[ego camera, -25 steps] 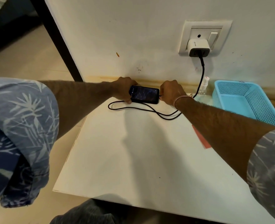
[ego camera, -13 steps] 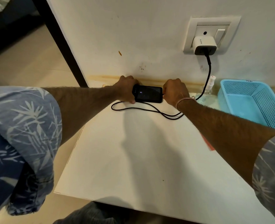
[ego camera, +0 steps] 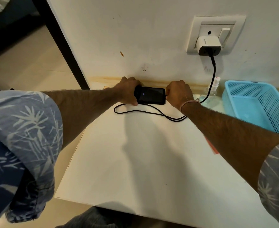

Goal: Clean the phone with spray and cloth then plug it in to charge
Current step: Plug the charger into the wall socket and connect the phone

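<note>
A black phone (ego camera: 151,95) lies flat at the far edge of the white table (ego camera: 135,162), close to the wall, its screen dim with a small charging symbol. My left hand (ego camera: 127,91) grips the phone's left end, thumb on the near edge. My right hand (ego camera: 178,94) is curled at the phone's right end, where the black cable (ego camera: 151,111) meets it; the plug itself is hidden by my fingers. The cable loops across the table and rises to a white charger (ego camera: 208,45) in the wall socket (ego camera: 216,34). A clear spray bottle (ego camera: 213,89) stands right of my right hand.
A light blue plastic basket (ego camera: 257,104) sits at the table's far right. A reddish flat piece (ego camera: 211,146) shows under my right forearm. A dark frame post (ego camera: 66,46) stands left of the wall, with beige floor beyond the table's left edge.
The phone's screen went from lit with text to dim with a charging symbol. Both hands stay at the phone's ends; the view shifted slightly.
</note>
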{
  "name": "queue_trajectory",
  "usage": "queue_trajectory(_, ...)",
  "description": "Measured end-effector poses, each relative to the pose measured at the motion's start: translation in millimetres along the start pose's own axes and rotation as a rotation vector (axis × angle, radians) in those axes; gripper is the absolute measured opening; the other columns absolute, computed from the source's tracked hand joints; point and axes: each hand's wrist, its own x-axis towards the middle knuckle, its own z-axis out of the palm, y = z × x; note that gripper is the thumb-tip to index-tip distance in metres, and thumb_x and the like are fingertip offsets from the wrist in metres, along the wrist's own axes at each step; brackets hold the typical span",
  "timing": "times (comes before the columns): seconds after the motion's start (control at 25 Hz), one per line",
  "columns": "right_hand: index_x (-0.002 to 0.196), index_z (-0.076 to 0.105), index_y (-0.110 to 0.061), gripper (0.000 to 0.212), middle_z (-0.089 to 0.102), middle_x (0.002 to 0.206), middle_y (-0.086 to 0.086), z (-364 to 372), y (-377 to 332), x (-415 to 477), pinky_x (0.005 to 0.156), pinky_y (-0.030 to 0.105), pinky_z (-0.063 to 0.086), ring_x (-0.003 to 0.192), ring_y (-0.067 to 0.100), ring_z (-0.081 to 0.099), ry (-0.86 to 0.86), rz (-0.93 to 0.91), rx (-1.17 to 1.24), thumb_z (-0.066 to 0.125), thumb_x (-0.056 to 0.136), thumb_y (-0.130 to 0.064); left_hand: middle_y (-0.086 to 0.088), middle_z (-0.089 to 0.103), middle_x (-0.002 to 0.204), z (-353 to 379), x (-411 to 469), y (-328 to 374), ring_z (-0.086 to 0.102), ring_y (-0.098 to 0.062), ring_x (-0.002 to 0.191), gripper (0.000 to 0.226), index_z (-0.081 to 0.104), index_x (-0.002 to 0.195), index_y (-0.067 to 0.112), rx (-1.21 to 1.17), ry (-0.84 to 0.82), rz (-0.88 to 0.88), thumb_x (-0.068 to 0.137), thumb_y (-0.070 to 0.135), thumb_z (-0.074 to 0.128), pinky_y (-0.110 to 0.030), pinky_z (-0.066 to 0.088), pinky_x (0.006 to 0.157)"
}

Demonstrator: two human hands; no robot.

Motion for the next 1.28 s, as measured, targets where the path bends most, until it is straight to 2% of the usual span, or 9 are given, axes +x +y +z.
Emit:
queue_trajectory(0.44,0.099,0.072,-0.012,0.017,0.069,0.100,0.013,0.1,0.8,-0.3,0.083,0.036,0.053,0.093,0.032,0.063,-0.019,0.012,-0.007,0.071,0.082,-0.014,-0.007,0.050,0.130,-2.1,1.1,1.3,0.039,-0.032,0.122,0.078,0.048,0.140,0.023,0.057,-0.022,0.005,0.070,0.028,0.084,-0.038,0.042,0.090)
queue_trajectory(0.84,0.101,0.071,-0.016,0.022,0.066,0.106,0.013,-0.2,1.2,-1.5,0.085,0.036,0.050,0.099,0.033,0.061,-0.024,0.041,0.013,0.075,0.080,-0.020,-0.006,0.049,0.134,-6.4,2.7,3.0,0.037,-0.033,0.126,0.081,0.047,0.141,0.025,0.062,-0.057,-0.031,0.070,0.027,0.086,-0.044,0.043,0.101)
queue_trajectory(1.28,0.098,0.073,-0.015,0.017,0.069,0.101,0.012,-2.0,2.3,-2.1,0.085,0.037,0.053,0.096,0.032,0.063,-0.012,0.043,0.027,0.073,0.082,-0.019,-0.005,0.048,0.135,-6.9,4.5,1.0,0.035,-0.032,0.128,0.078,0.047,0.138,0.024,0.030,-0.063,-0.035,0.071,0.027,0.087,-0.048,0.042,0.103)
